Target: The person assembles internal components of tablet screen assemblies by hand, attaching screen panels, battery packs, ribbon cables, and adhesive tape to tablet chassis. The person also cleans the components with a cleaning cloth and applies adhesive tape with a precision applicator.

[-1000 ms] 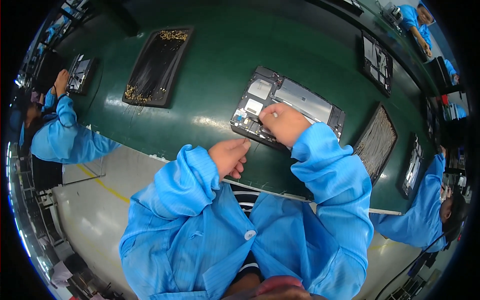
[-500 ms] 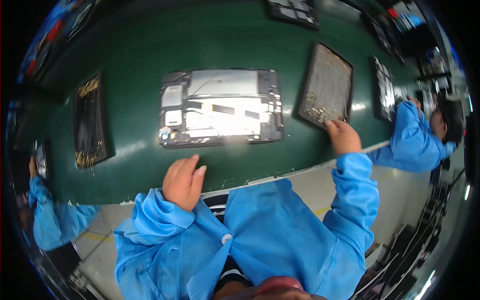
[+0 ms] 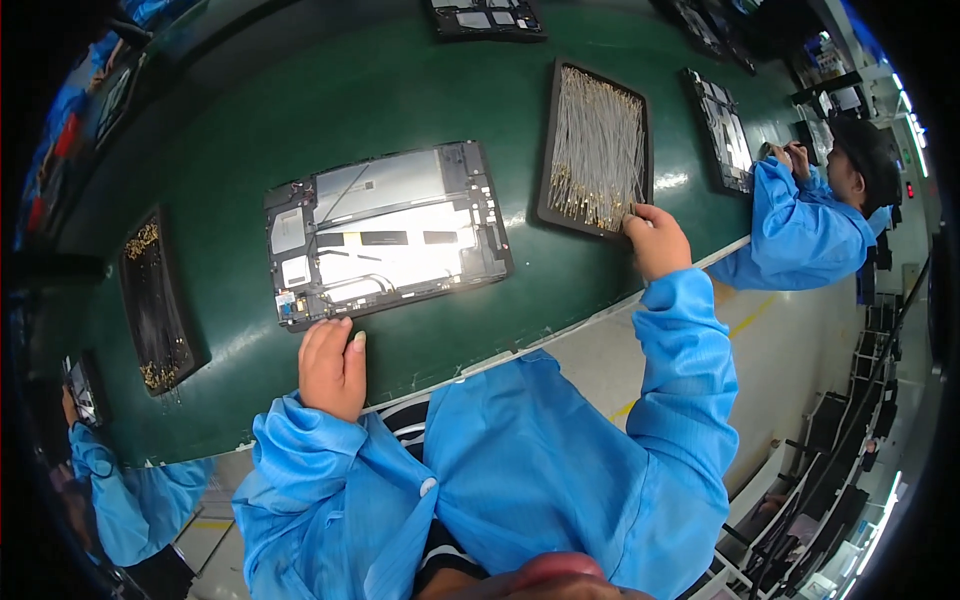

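An opened tablet (image 3: 385, 232) lies on the green table in front of me, its inner side up with a silvery battery plate and a bright shiny area showing. My left hand (image 3: 334, 366) rests at its near left edge, fingers stretched out and holding nothing. To the right, a black tray (image 3: 545, 190) holds many thin grey cables (image 3: 598, 140) with gold-coloured ends. At the tray's near right corner, my right hand (image 3: 660, 244) has thumb and finger pinched together over the cable ends. What lies between those fingertips is too small to make out.
A second black tray (image 3: 197, 350) with dark gold-ended cables sits at the left. Another opened device (image 3: 488, 20) lies at the far side. On the right, a co-worker in blue (image 3: 805, 220) sits by another opened tablet (image 3: 722, 130); a co-worker's blue sleeve (image 3: 135, 505) shows at left.
My view has turned, so the table appears tilted. My left hand has come up to the tablet's near edge. My right hand stays at the tray's corner, its fingers still pinched.
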`<state>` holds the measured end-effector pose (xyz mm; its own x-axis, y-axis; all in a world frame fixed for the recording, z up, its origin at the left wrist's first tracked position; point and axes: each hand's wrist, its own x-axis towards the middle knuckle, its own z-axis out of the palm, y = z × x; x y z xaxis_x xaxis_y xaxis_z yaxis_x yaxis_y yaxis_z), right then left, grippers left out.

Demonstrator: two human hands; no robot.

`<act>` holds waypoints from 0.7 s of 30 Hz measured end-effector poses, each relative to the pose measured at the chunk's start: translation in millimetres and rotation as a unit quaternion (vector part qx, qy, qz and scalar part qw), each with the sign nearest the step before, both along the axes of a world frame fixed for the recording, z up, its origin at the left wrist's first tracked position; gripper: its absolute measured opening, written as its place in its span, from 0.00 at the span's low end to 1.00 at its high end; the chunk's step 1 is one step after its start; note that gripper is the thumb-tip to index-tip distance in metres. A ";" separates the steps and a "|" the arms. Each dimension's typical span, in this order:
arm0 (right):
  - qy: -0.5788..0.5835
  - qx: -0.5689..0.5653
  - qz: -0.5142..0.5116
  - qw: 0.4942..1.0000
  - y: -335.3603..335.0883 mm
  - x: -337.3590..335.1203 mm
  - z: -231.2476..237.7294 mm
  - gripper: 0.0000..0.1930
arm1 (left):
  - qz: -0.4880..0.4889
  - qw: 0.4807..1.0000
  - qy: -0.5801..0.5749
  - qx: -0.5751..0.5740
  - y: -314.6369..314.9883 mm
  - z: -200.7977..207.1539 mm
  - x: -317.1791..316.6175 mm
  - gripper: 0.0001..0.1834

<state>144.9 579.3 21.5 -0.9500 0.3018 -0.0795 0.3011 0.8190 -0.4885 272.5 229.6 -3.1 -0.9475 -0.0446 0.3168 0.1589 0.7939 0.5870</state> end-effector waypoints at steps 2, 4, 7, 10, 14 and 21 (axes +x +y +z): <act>-0.044 -0.315 -0.129 0.939 0.3 8.6 9.5 0.22 | -0.010 1.000 -0.010 -0.010 -2.2 0.0 0.1 0.11; -0.031 -0.387 -0.123 0.913 2.1 18.3 19.3 0.25 | -0.003 1.000 -0.007 -0.010 -2.3 -0.7 -0.3 0.11; -0.085 -0.462 -0.148 0.870 10.1 40.7 19.3 0.24 | -0.005 1.000 -0.011 -0.024 -3.0 -2.7 1.1 0.11; -0.062 -0.483 -0.268 0.831 14.9 55.6 -10.2 0.22 | -0.028 0.999 -0.017 -0.041 0.5 -0.5 -1.1 0.11; -0.084 -0.502 -0.253 0.823 9.9 66.5 -7.2 0.21 | -0.025 0.997 -0.029 -0.063 2.7 -1.5 0.0 0.11; -0.158 -0.472 -0.132 0.857 0.0 65.5 -2.7 0.21 | -0.028 0.995 -0.030 -0.095 6.0 0.2 -0.9 0.11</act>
<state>210.4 579.3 18.7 -0.7450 0.1626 -0.6470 0.6541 -0.0123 -0.7563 271.7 235.5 -2.9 -0.9643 0.0638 0.2570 0.1749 0.8822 0.4372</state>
